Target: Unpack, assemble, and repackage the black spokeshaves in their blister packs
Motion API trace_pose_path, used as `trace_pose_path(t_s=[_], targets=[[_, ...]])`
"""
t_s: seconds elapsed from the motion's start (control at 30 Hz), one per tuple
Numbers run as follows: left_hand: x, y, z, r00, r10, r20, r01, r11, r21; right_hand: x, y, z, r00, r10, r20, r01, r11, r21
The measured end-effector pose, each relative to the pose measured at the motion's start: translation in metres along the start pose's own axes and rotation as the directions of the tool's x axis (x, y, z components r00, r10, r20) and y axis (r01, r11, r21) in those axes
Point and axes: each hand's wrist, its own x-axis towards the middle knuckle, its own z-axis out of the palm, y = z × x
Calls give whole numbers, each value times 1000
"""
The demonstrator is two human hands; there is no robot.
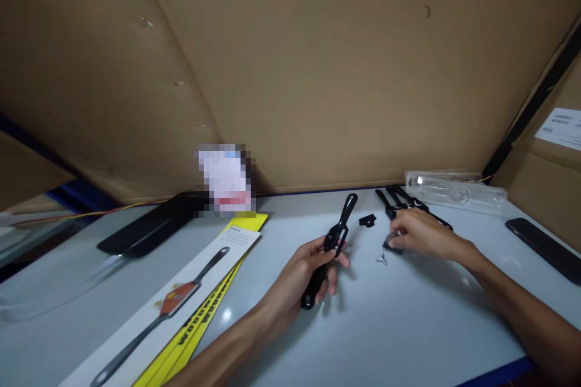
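My left hand (305, 271) is closed around a long black plastic handle piece (334, 236), holding it tilted just above the white table (408, 326). My right hand (424, 233) rests on the table to the right, fingers curled down over a small dark grey part (391, 243). A small silver wing screw (382, 259) lies between the two hands. A small black clip (367, 220) lies beyond it. Several more black handle pieces (399, 198) lie behind my right hand.
A printed card with a spatula picture and yellow strips (181, 302) lies at the left. A black tray (149, 227) sits behind it. Clear plastic packaging (454, 188) and a black phone (542, 247) lie at the right. Cardboard walls (290, 60) surround the table.
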Motion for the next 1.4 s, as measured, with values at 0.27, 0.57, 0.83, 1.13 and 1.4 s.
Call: trace_pose_path(t_s=[0.27, 0.57, 0.83, 1.13, 1.4], targets=[[-5, 3, 4, 997, -53, 52, 50, 997, 55, 2, -19, 0, 998, 53, 21, -41, 406, 913], [-3, -5, 2, 1000, -10, 20, 9, 998, 55, 4, -27, 27, 988, 139, 66, -101, 262, 960], [-5, -4, 6, 999, 14, -32, -12, 998, 64, 1, -38, 40, 973, 145, 178, -201, 162, 966], [-6, -3, 6, 995, -29, -92, 34, 998, 57, 0, -39, 37, 980, 183, 73, -113, 215, 970], [-7, -1, 6, 996, -37, -80, 42, 998, 55, 1, -36, 40, 978, 200, 62, -112, 247, 963]])
